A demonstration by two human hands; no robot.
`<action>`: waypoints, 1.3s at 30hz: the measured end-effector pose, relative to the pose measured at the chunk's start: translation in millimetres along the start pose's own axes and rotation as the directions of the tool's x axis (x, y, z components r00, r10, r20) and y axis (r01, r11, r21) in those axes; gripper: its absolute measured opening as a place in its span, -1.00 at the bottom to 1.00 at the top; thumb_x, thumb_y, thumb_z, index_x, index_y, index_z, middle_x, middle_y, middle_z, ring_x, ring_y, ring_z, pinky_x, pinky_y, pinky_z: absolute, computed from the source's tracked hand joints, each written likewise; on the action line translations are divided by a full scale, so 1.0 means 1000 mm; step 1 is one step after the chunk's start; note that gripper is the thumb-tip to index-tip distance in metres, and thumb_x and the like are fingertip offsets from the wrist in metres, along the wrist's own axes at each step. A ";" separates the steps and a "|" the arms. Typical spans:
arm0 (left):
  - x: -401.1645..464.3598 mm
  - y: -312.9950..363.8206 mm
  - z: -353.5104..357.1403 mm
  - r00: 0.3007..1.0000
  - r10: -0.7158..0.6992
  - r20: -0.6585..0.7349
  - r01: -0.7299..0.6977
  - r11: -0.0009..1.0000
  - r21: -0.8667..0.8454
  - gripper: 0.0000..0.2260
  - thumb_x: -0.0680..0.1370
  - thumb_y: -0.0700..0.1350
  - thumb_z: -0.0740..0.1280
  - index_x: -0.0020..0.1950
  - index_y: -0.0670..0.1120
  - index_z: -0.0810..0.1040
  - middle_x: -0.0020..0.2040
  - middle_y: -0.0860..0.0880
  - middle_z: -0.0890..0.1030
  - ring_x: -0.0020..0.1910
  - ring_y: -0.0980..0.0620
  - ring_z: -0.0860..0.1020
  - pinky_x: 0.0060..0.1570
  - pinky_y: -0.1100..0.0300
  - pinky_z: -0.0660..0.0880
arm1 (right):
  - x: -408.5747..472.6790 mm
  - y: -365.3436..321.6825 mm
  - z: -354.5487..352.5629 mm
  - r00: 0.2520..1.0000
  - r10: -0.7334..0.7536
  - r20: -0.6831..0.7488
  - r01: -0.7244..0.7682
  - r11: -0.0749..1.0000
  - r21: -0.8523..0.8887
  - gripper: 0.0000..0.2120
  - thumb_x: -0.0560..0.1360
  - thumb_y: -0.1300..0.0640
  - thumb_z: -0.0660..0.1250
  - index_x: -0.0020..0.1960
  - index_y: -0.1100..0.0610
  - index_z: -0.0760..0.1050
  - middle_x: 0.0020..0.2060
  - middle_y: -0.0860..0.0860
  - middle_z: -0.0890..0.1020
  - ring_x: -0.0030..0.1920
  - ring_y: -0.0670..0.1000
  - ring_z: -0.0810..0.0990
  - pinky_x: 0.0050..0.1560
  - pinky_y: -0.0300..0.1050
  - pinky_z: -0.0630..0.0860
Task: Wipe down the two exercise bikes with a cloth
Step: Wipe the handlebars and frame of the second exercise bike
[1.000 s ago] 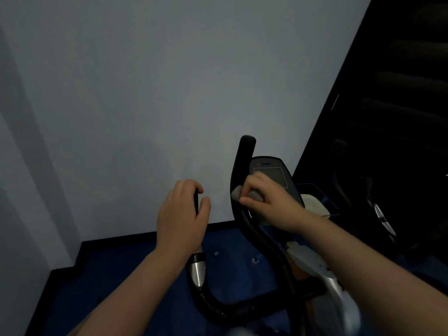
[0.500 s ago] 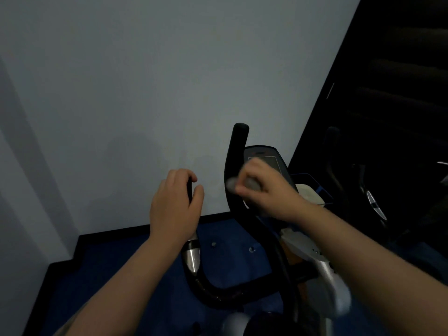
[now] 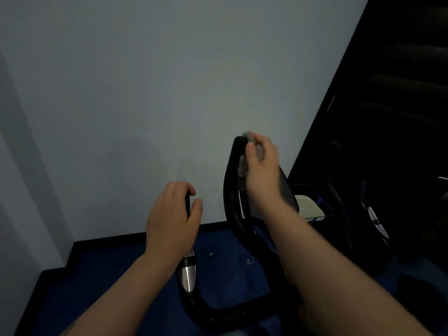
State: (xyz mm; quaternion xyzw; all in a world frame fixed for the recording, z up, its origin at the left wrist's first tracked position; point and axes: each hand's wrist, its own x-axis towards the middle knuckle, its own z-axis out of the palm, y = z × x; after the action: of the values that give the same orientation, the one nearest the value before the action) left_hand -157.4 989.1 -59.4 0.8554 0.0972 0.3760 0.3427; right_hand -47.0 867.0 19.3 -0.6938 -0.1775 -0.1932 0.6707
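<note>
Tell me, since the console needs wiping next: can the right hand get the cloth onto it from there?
Probably yes. The right hand holds the cloth against the right handlebar, with the console just below its wrist and nothing between.

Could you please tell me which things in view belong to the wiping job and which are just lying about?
Part of the job:
- grey cloth, in the right hand
- right handlebar, being wiped
- left handlebar, gripped by the left hand
- second bike, dark, at right

Just lying about:
- blue wire basket
- pale item inside it
</note>
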 end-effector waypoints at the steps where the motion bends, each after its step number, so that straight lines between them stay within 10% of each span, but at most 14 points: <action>1: 0.000 0.001 0.000 1.000 -0.003 -0.003 0.003 1.000 -0.006 -0.96 0.56 -0.04 0.22 -0.02 0.03 0.41 -0.12 0.10 0.41 -0.22 0.10 0.43 -0.29 0.12 0.43 | -0.008 0.009 0.008 1.000 0.009 -0.012 -0.010 1.000 -0.027 -0.83 0.60 0.13 0.20 0.16 0.08 0.49 0.10 0.04 0.47 -0.02 -0.29 0.49 0.01 -0.49 0.40; 6: -0.002 0.002 0.003 1.000 -0.025 -0.016 0.025 0.999 -0.031 -0.96 0.56 -0.04 0.21 -0.05 0.02 0.40 -0.13 0.10 0.40 -0.23 0.12 0.42 -0.31 0.14 0.41 | -0.032 0.038 -0.020 0.950 0.254 0.182 -0.221 0.958 -0.184 -0.89 0.58 0.20 0.23 -0.02 0.10 0.53 -0.04 0.15 0.59 -0.20 -0.16 0.58 -0.18 -0.29 0.52; 10: -0.003 0.002 0.002 1.000 -0.025 -0.019 0.025 0.999 -0.030 -0.96 0.56 -0.03 0.21 -0.04 0.03 0.40 -0.12 0.12 0.41 -0.23 0.12 0.42 -0.30 0.14 0.42 | -0.002 0.002 -0.011 0.997 0.079 0.004 -0.079 0.997 0.022 -0.81 0.58 0.14 0.23 -0.14 0.03 0.58 -0.29 -0.10 0.65 -0.33 -0.19 0.57 -0.34 -0.33 0.49; 17: -0.002 0.001 0.001 1.000 -0.017 -0.010 0.016 1.000 -0.023 -0.95 0.55 -0.02 0.21 -0.04 0.03 0.40 -0.11 0.12 0.41 -0.20 0.10 0.43 -0.28 0.13 0.42 | -0.040 0.029 -0.024 0.928 0.295 0.227 -0.215 0.923 -0.320 -0.84 0.59 0.17 0.23 0.09 0.19 0.53 0.06 0.22 0.55 -0.14 -0.13 0.53 -0.09 -0.37 0.48; 20: -0.001 0.001 0.001 1.000 -0.025 -0.016 0.025 1.000 -0.013 -0.95 0.54 -0.02 0.21 -0.04 0.04 0.40 -0.11 0.13 0.41 -0.21 0.11 0.42 -0.31 0.17 0.38 | -0.033 0.003 -0.026 0.985 -0.108 0.132 0.149 0.922 -0.359 -0.86 0.56 0.17 0.26 0.06 0.14 0.56 -0.03 0.09 0.50 -0.18 -0.30 0.46 -0.20 -0.58 0.33; 23: -0.001 0.001 -0.001 1.000 -0.018 -0.001 0.018 1.000 0.018 -0.94 0.54 -0.01 0.20 -0.02 0.04 0.40 -0.10 0.14 0.42 -0.19 0.12 0.42 -0.29 0.18 0.38 | -0.018 -0.020 -0.005 0.819 -0.507 0.271 0.558 0.589 -0.584 -0.85 0.52 0.14 0.31 0.07 0.09 0.58 -0.04 0.08 0.49 -0.11 -0.02 0.48 -0.29 -0.19 0.42; 29: 0.000 -0.001 -0.006 0.999 0.019 0.032 -0.021 0.998 0.064 -0.92 0.55 -0.02 0.21 0.00 0.02 0.42 -0.08 0.11 0.46 -0.16 0.08 0.44 -0.22 0.11 0.42 | -0.031 0.006 -0.003 0.797 -0.306 0.521 0.591 0.214 -0.778 -0.84 0.42 0.31 0.36 -0.01 0.18 0.52 -0.03 0.17 0.49 -0.19 0.11 0.47 -0.46 -0.16 0.18; 35: 0.000 0.001 -0.005 1.000 -0.009 0.021 0.008 0.999 0.044 -0.92 0.55 -0.01 0.20 0.01 0.03 0.42 -0.07 0.12 0.45 -0.17 0.09 0.44 -0.22 0.13 0.41 | -0.020 -0.013 -0.005 0.776 -0.345 0.528 0.631 0.420 -0.653 -0.94 0.48 0.21 0.36 -0.05 0.17 0.56 -0.10 0.12 0.45 -0.28 0.06 0.44 -0.51 -0.17 0.33; 39: 0.000 0.002 -0.004 1.000 -0.013 0.024 0.012 0.998 0.057 -0.92 0.55 -0.01 0.20 0.01 0.03 0.42 -0.06 0.11 0.46 -0.16 0.09 0.44 -0.23 0.11 0.43 | -0.012 -0.015 0.005 0.773 -0.351 0.527 0.615 0.216 -0.758 -0.92 0.39 0.36 0.37 -0.17 0.25 0.48 -0.09 0.19 0.48 -0.28 0.10 0.41 -0.49 -0.27 -0.03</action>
State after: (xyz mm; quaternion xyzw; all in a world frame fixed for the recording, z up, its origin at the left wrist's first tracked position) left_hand -160.9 989.8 -56.4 0.8687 0.1091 0.3606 0.3217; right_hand -64.8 873.0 26.0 -0.8655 -0.3314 -0.3710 0.0585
